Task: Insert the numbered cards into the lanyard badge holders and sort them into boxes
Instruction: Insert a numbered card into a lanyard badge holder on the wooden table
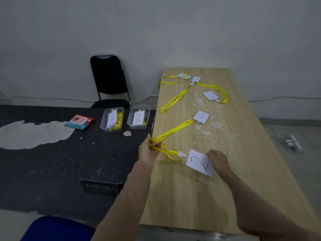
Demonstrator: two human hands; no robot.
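Head view shows the left hand (151, 147), its grip curled round the bunched yellow lanyard (169, 151), probably gathering the strap so it fits a box. The right hand (217, 158) pinches a corner of the badge marked 2 (199, 162), steadying it on the wooden tabletop (243, 171). The box labelled 2 (137, 127), on the black tabletop (69, 162) to the left, looks like where it belongs.

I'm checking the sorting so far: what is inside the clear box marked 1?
A white card marked 1 leans inside the box, yellow lanyard strap bunched behind it. The card hides how many badges lie there.
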